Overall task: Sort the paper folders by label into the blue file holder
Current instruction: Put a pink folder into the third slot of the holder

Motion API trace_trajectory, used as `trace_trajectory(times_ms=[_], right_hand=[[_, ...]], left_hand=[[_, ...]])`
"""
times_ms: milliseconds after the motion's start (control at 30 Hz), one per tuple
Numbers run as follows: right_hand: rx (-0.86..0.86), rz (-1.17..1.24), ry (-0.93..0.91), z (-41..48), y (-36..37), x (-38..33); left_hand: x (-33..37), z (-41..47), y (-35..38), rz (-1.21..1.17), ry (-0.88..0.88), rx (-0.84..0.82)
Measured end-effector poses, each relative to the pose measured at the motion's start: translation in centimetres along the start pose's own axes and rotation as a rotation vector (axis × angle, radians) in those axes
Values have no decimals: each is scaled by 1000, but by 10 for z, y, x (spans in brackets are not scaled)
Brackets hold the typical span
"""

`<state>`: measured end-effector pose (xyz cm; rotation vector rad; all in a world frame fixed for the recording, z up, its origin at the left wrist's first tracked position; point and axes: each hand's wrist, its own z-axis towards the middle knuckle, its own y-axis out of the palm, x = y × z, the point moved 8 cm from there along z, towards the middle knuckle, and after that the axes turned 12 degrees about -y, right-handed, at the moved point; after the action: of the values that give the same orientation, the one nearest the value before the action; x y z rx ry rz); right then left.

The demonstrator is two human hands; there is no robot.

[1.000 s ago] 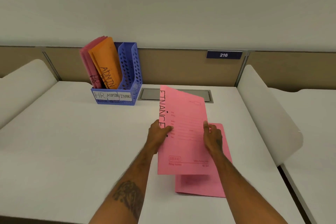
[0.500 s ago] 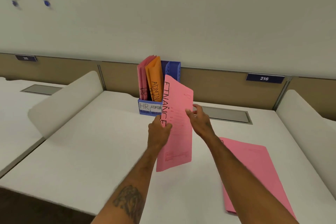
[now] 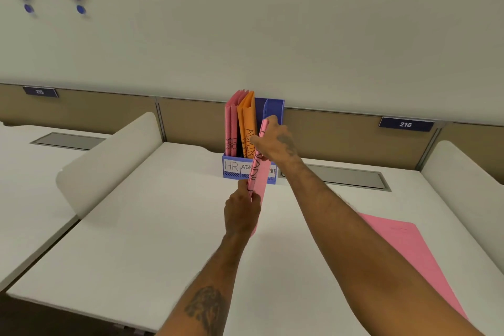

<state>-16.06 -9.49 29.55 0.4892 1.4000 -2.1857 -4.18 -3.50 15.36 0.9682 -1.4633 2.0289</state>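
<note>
The blue file holder (image 3: 274,110) stands at the desk's back edge, its front labelled HR, ADMIN and FINANCE. Pink folders (image 3: 232,128) fill the HR slot and orange folders (image 3: 247,123) the ADMIN slot. I hold a pink FINANCE folder (image 3: 259,165) edge-on, upright, right in front of the holder's right side. My left hand (image 3: 241,211) grips its lower end. My right hand (image 3: 275,142) grips its upper end near the holder's top. Another pink folder (image 3: 409,254) lies flat on the desk at the right, partly hidden by my right arm.
White curved dividers (image 3: 109,161) flank the desk on the left and on the right (image 3: 463,172). A grey cable hatch (image 3: 351,177) sits behind my right arm. A tan partition with number plates 215 (image 3: 40,91) and 216 (image 3: 405,124) runs along the back.
Both hands lifted the FINANCE folder off the flat pink one, turned it edge-on and carried it forward to the holder. My view shifted left, and the holder now sits in the centre.
</note>
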Motion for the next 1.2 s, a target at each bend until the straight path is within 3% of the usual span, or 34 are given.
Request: trace_trajectory(times_ms=[367, 600, 900, 1200], right_hand=[[133, -64, 13, 64, -17, 15], [291, -31, -55, 113, -46, 33], [291, -131, -263, 173, -54, 28], [415, -125, -344, 214, -34, 29]], left_hand=[[39, 59, 22, -31, 152, 32], [61, 115, 21, -182, 260, -52], [80, 244, 31, 283, 350, -52], [75, 317, 71, 602, 360, -261]])
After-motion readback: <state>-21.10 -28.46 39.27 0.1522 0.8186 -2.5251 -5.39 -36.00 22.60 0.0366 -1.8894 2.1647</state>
